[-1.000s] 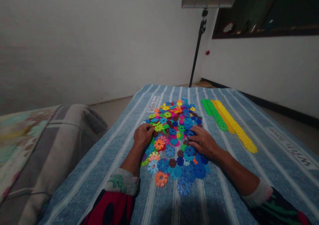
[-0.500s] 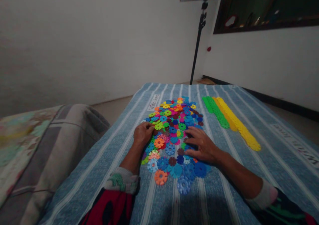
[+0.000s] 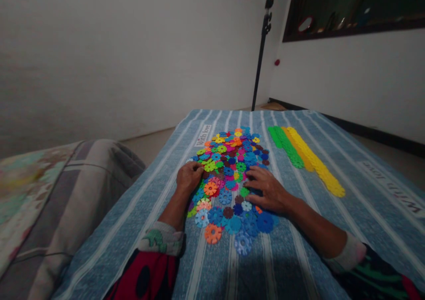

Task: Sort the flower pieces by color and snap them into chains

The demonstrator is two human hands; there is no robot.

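Note:
A heap of plastic snowflake discs (image 3: 225, 197) in many colours lies on the striped cloth in front of me. At the heap's left edge is my left hand (image 3: 189, 176), fingers curled together beside some lime-green discs (image 3: 209, 165). Whatever those fingers may hold is hidden. My right hand (image 3: 268, 189) rests over the right side of the heap with its fingers apart, touching discs near a green one (image 3: 244, 192). Right of the heap, discs are laid overlapping in rows by colour: a green row (image 3: 288, 148), an orange row (image 3: 300, 151) and a longer yellow row (image 3: 320, 165).
The blue striped cloth (image 3: 133, 229) covers the table or bed under the discs. To the left stands a surface draped in grey and patterned fabric (image 3: 96, 171). A black stand (image 3: 260, 56) carries a light panel at the back, near the wall and a dark window (image 3: 358, 12).
The view has shifted slightly, so everything sits a little higher and further left. Both hands stay at nearly the same places on the heap.

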